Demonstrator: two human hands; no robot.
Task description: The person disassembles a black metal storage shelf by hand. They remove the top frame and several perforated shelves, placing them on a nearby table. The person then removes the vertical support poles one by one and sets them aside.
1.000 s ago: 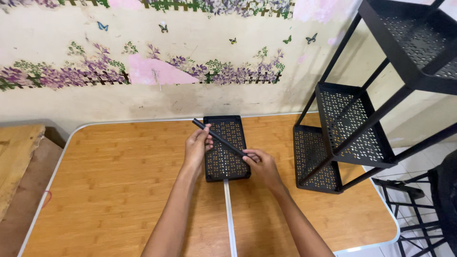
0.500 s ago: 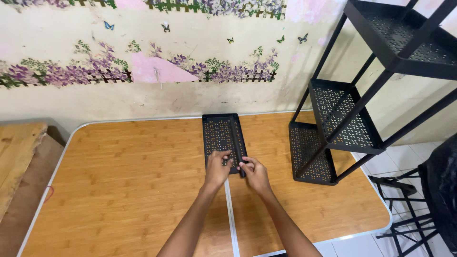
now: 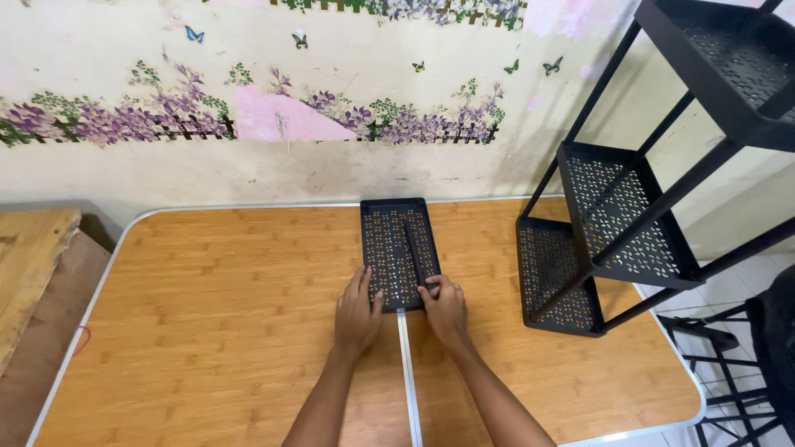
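Observation:
A black perforated tray (image 3: 383, 248) lies flat on the wooden table (image 3: 207, 314), its far end near the wall. A thin black rod (image 3: 411, 244) lies lengthwise on the tray. My left hand (image 3: 356, 314) rests flat with fingers apart at the tray's near left corner, thumb against the rim. My right hand (image 3: 447, 310) is at the near right corner, fingers curled at the near end of the rod and the tray's rim.
A black metal rack (image 3: 613, 223) with perforated shelves stands on the table's right side, its upper tier reaching past the edge. A flowered wall runs along the back. A wooden bench (image 3: 29, 265) sits to the left. A dark stool frame (image 3: 729, 372) stands at the right.
The rod was held slanted above the tray by both hands; it now lies down along the tray. Both hands have come back to the tray's near edge, and the left hand has let go.

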